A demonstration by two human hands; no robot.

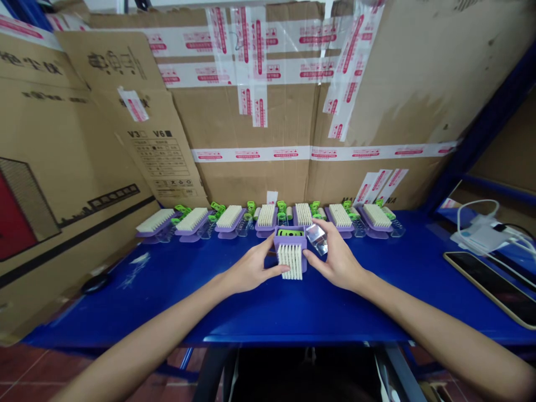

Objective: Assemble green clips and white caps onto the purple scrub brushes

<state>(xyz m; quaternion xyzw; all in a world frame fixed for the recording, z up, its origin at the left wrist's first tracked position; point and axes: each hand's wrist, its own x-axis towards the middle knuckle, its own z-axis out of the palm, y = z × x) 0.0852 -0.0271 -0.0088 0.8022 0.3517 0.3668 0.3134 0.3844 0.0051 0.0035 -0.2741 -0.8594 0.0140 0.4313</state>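
Near the middle of the blue table, a purple plastic box (305, 259) is held between both hands. A green slotted piece (290, 233) shows in its upper part, and a cream ribbed block (290, 261) sits at its front. My left hand (251, 268) grips the box from the left, its thumb lying against the ribbed block. My right hand (341, 257) is closed around a clear plastic piece (318, 239), with the thumb touching the box's right side. Behind the hands stands a row of several similar purple sets, among them one with a cream block (267, 216).
Taped cardboard (251, 184) walls the back and left of the blue table (167, 301). Green clips (216, 210) and clear parts lie between the purple sets. On the right are a phone (494, 285) and a white power strip (481, 234) with cables. A dark round object (95, 283) lies at left.
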